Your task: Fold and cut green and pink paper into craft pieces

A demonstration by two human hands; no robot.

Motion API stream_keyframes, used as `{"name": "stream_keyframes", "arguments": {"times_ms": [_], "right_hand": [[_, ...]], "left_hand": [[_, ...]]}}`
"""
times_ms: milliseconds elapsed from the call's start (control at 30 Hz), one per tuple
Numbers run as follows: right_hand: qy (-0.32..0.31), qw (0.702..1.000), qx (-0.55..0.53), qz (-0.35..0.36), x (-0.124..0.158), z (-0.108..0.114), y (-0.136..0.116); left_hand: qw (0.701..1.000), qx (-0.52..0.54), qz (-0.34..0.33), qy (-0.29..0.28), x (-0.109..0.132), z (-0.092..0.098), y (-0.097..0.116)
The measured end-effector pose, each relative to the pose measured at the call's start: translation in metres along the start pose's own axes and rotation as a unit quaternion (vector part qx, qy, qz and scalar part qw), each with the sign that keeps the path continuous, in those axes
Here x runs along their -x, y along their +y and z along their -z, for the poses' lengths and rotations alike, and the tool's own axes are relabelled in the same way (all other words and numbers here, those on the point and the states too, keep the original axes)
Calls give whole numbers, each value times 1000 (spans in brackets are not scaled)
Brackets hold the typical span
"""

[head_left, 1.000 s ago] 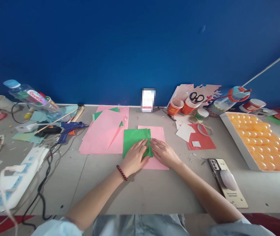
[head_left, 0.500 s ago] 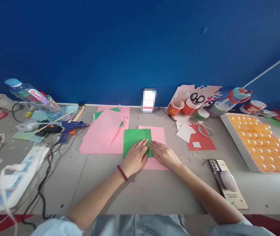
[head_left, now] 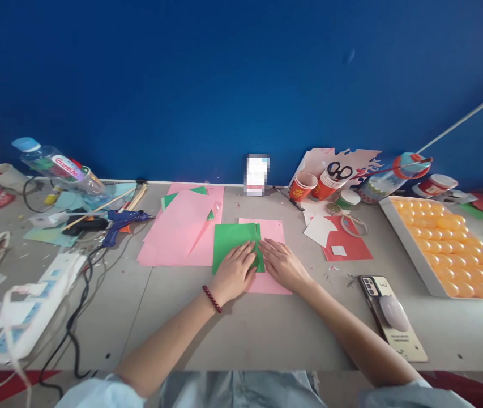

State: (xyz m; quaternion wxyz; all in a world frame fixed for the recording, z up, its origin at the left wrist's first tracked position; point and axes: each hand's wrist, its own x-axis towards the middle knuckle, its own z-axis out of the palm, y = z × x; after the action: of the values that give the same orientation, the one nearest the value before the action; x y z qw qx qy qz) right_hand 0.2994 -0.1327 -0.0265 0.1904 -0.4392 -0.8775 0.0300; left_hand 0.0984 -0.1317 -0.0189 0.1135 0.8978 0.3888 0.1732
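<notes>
Currently my left hand [head_left: 233,273] and right hand [head_left: 284,265], palms down, press a fold in green paper [head_left: 229,239] at mid worktop [head_left: 241,334]; sharpening the crease needs even pressure.

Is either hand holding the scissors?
No, the left hand and right hand rest on the green paper; the scissors sit in a cup.

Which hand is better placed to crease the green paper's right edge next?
Probably the right hand: its fingertips lie at the folded right edge of the green paper. The left hand lies flat on the sheet, pinning it.
</notes>
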Motion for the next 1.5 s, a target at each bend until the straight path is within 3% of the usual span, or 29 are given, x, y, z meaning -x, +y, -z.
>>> {"name": "stream_keyframes", "arguments": {"times_ms": [300,500,833,1167,1333,1500], "right_hand": [[-19,999,22,32,-2,6,7],[-4,998,58,28,0,4,3],[4,1000,31,0,2,3,2],[29,994,-85,-57,-3,4,9],[56,993,-100,-7,-4,9,1],[113,985,-125,18,-6,20,-10]], "left_hand": [[1000,-4,-4,-7,1,2,2],[1000,-9,4,-11,1,0,3],[1000,6,8,-1,1,1,3],[999,-7,-38,29,-3,6,-5],[996,-31,-68,58,0,11,-6],[990,21,-71,117,1,25,2]]}}
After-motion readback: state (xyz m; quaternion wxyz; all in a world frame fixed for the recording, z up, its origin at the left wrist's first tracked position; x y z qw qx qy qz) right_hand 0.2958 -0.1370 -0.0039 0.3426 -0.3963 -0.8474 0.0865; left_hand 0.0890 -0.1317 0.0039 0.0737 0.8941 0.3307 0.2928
